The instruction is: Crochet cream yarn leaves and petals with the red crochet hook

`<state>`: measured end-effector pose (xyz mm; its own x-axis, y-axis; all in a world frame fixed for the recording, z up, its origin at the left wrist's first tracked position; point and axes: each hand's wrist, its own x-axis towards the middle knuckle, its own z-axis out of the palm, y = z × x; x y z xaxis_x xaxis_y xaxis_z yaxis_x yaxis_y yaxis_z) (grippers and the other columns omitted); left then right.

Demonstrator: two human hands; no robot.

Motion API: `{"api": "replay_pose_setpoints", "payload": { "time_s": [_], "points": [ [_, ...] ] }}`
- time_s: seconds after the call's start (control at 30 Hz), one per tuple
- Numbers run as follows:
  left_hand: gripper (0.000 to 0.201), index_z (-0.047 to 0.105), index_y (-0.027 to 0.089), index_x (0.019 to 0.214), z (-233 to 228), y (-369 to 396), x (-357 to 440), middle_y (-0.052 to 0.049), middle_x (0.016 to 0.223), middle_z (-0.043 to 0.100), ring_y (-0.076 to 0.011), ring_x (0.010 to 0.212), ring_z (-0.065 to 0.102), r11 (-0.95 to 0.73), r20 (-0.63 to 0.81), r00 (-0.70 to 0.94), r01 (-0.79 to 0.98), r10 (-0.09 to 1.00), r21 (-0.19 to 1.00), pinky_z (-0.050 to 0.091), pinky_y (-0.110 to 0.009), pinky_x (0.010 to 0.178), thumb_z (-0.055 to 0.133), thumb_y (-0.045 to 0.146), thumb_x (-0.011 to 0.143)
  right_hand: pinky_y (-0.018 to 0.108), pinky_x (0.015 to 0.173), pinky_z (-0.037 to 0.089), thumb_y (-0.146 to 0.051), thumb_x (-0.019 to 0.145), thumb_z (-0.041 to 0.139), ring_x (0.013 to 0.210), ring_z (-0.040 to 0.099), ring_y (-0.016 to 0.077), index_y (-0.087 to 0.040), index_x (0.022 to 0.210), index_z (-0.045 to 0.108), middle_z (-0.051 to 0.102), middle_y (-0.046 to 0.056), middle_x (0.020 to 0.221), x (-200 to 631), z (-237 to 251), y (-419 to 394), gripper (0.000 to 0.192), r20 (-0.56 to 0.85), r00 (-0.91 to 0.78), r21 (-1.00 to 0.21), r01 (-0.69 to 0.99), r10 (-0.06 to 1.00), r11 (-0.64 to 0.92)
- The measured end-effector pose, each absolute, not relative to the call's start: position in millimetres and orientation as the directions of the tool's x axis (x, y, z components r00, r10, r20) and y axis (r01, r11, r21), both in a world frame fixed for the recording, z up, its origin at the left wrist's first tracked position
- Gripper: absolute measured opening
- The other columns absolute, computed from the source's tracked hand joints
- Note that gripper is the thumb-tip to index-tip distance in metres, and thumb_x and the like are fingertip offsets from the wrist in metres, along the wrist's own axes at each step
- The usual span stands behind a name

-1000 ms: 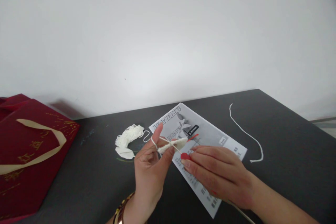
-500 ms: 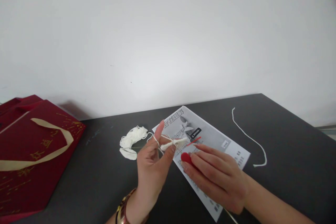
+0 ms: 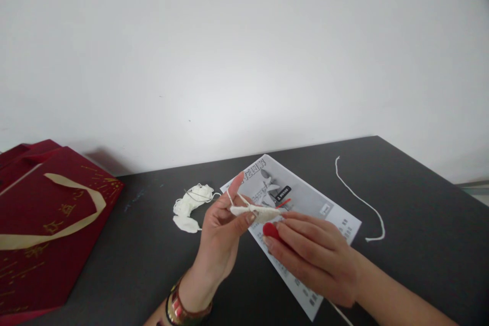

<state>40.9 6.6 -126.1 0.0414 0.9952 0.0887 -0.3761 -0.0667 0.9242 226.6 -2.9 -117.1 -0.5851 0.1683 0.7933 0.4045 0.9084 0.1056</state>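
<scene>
My left hand [image 3: 225, 229] pinches a small white crocheted piece [image 3: 257, 212] between thumb and fingers. Its index finger points up, with white yarn [image 3: 240, 198] looped around it and running down to the piece. Close by on the right, my right hand [image 3: 315, 252] is closed around what looks like a crochet hook with a rounded red handle [image 3: 270, 231]. Fingers and the white piece hide the hook's shaft and tip. A loose yarn tail hangs below my right hand. Behind my left hand, a bundle of white yarn [image 3: 191, 204] lies on the table.
Under my hands lies a printed sheet [image 3: 305, 204], with a thin red stick [image 3: 283, 203] showing on it. A cut length of white cord [image 3: 361, 198] rests on the dark table [image 3: 420, 214] at right. On the left stands a dark red gift bag [image 3: 53, 214] with a cream ribbon handle. A white wall rises behind.
The white piece has turned flatter and reaches further right, against my right fingertips. My left hand has tilted slightly; the yarn over its index finger has shifted. My right hand has barely moved.
</scene>
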Motion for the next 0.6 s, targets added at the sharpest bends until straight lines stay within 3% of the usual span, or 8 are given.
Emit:
{"api": "replay_pose_setpoints", "payload": {
  "time_s": [0.17, 0.33, 0.5, 0.6],
  "points": [
    [0.056, 0.062, 0.036, 0.126, -131, 5, 40, 0.003, 0.076, 0.067, -0.0134, 0.082, 0.060, -0.247, 0.236, -0.075, -0.198, 0.969, 0.949, 0.044, -0.030, 0.091, 0.072, 0.011, 0.077, 0.036, 0.082, 0.060, -0.009, 0.091, 0.052, 0.081, 0.070, 0.0199, -0.005, 0.101, 0.071, 0.076, 0.012, 0.088, 220, -129, -6, 0.022, 0.839, -0.509, 0.069, 0.452, 0.194, 0.889],
    [0.059, 0.066, 0.033, 0.122, -136, 10, 34, 0.001, 0.079, 0.073, -0.0192, 0.087, 0.061, -0.366, 0.362, -0.079, -0.050, 0.929, 0.929, 0.039, -0.039, 0.100, 0.075, 0.006, 0.071, 0.031, 0.070, 0.059, -0.010, 0.091, 0.051, 0.084, 0.068, 0.0210, -0.004, 0.101, 0.069, 0.073, 0.014, 0.085, 221, -130, -3, 0.022, 0.872, -0.438, -0.034, 0.394, 0.220, 0.919],
    [0.041, 0.074, 0.028, 0.109, -135, 17, 29, -0.003, 0.086, 0.075, -0.0237, 0.091, 0.064, -0.287, 0.286, -0.040, -0.047, 0.958, 0.957, 0.044, -0.042, 0.096, 0.076, 0.013, 0.071, 0.031, 0.065, 0.058, -0.003, 0.085, 0.055, 0.079, 0.068, 0.0201, -0.007, 0.108, 0.066, 0.072, 0.014, 0.085, 225, -115, -5, 0.026, 0.841, -0.342, -0.345, 0.260, 0.420, 0.902],
    [0.029, 0.078, 0.025, 0.099, -132, 19, 27, -0.006, 0.094, 0.075, -0.0248, 0.093, 0.065, -0.185, 0.188, 0.019, -0.088, 0.982, 0.979, 0.048, -0.040, 0.091, 0.077, 0.017, 0.072, 0.031, 0.061, 0.057, -0.004, 0.084, 0.057, 0.072, 0.067, 0.0192, -0.012, 0.104, 0.067, 0.072, 0.011, 0.081, 229, -108, -6, 0.024, 0.814, -0.279, -0.459, 0.231, 0.510, 0.858]
  ]
}}
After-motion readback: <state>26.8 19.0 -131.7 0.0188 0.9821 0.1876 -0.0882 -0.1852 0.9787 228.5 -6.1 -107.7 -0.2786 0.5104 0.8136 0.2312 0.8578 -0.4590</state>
